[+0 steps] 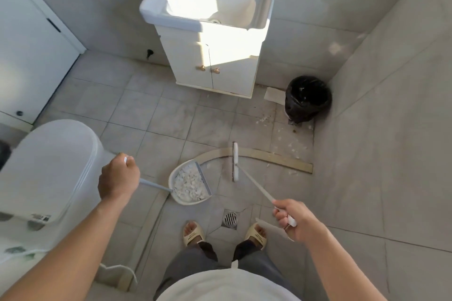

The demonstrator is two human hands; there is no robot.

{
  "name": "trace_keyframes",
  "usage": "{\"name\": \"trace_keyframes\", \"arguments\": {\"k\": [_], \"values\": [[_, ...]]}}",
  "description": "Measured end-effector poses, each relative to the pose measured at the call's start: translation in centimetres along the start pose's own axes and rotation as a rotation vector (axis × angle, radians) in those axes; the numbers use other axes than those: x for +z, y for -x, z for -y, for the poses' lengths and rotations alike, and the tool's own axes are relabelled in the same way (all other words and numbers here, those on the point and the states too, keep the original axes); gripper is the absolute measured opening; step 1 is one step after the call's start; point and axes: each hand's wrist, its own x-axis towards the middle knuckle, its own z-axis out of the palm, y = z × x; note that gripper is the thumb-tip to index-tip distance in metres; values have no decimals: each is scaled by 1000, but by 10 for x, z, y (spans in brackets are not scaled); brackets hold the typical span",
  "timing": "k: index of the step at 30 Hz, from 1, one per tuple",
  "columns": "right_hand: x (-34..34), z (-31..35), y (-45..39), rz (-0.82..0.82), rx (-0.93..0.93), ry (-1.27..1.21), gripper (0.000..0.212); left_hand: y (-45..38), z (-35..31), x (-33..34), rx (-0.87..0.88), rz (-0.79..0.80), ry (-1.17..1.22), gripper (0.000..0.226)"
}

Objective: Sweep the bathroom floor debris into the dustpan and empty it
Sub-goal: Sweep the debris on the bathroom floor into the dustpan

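While the left hand grips the dustpan handle, the right hand holds the broom, its bristles unseen.

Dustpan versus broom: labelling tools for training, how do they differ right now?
The dustpan holds a pile of white debris; the broom head carries none. The left hand grips the dustpan handle, the right hand the broom's. The dustpan lies nearer the toilet, the broom nearer the bin. Both have long, pale handles.

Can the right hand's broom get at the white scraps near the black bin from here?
Probably yes. The right hand grips the broom by its long handle, and only bare tile lies between the broom head and the scraps before the bin. The dustpan sits aside, under the left hand.
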Motion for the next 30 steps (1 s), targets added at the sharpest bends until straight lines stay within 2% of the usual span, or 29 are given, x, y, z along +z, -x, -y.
{"name": "trace_keyframes", "arguments": {"k": [8, 12, 15, 18, 22, 30], "values": [[100, -4, -29, 116, 38, 174, 13, -7, 53, -28, -95, -54, -31, 24], [125, -11, -36, 121, 41, 327, 10, -5, 71, -35, -115, -81, -34, 22], [134, -17, -46, 130, 75, 330, 9, -1, 81, -38, -117, -85, -32, 20], [126, -22, -64, 172, 149, 215, 10, 3, 86, -38, -86, -98, -27, 23], [91, -26, -87, 244, 256, -103, 10, 5, 86, -35, -71, -85, -36, 24], [-3, -32, -96, 199, 311, -651, 19, 9, 59, -23, -1, -41, -65, 25]]}}
